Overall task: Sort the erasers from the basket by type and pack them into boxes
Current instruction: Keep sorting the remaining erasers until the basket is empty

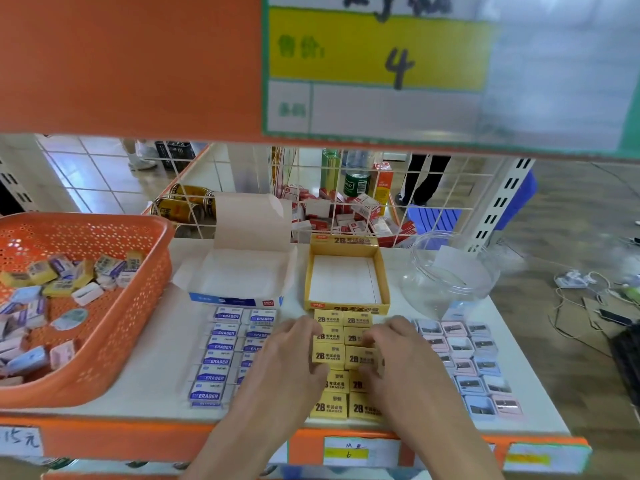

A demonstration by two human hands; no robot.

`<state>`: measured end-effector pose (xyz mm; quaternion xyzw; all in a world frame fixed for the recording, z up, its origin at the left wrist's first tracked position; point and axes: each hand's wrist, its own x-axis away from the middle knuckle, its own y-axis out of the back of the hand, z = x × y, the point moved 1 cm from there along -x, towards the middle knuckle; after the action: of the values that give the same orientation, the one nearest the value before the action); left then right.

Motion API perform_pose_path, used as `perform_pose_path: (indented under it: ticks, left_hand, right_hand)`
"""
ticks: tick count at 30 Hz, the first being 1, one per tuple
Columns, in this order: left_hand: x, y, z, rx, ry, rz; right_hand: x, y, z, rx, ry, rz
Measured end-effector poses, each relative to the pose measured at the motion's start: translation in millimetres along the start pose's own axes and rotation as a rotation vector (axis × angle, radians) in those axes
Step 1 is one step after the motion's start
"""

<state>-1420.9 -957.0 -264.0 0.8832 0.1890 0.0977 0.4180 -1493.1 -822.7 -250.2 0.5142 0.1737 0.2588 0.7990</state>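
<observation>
On a shop shelf, the left hand and right hand pinch a row of yellow erasers between them, each grip closed on its end. The yellow box sits straight ahead along the block's long axis, equally near both.

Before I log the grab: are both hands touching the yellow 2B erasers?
Touching. Head view: the left hand and right hand curl fingers onto opposite sides of the yellow 2B erasers, no gap visible.
</observation>
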Motion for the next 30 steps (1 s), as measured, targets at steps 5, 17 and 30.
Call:
perform_pose_path:
  ticks: [5, 17, 30]
  left_hand:
    - [4.4, 30.5, 1.8, -0.097, -0.097, -0.108]
    - [41.8, 165.2, 111.1, -0.266, 0.018, -0.393]
    - [-25.8, 270.7, 221.4, -0.656, 0.274, 0.073]
  right_hand:
    - [-8.6, 4.9, 20.0, -0.016, 0.11, -0.048]
    - [-51.5, -18.6, 191.9, -0.042, 0.534, 0.03]
    - [-163.4, -107.8, 327.8, 0.322, 0.579, 0.22]
